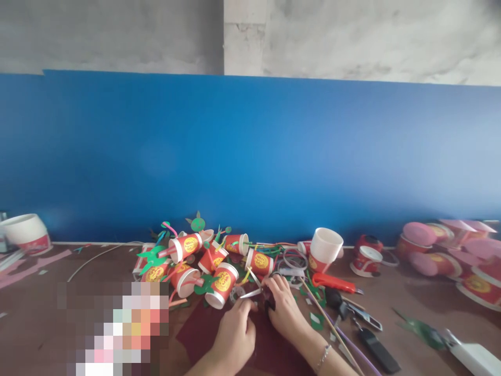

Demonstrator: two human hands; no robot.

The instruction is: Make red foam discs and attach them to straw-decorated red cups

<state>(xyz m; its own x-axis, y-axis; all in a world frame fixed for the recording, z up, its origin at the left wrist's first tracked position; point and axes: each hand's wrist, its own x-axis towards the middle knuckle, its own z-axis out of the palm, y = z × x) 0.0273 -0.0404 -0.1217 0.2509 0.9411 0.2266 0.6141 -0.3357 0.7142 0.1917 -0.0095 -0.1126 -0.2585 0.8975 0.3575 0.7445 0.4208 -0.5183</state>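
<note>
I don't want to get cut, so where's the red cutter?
In the head view, the red cutter lies to the right of the right hand, just in front of the big white cup.

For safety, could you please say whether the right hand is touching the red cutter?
Apart: the head view shows a gap between the right hand and the cutter.

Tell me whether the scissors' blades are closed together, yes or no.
No, the scissors at the right hand stand open, their two blades spread in a V.
</note>
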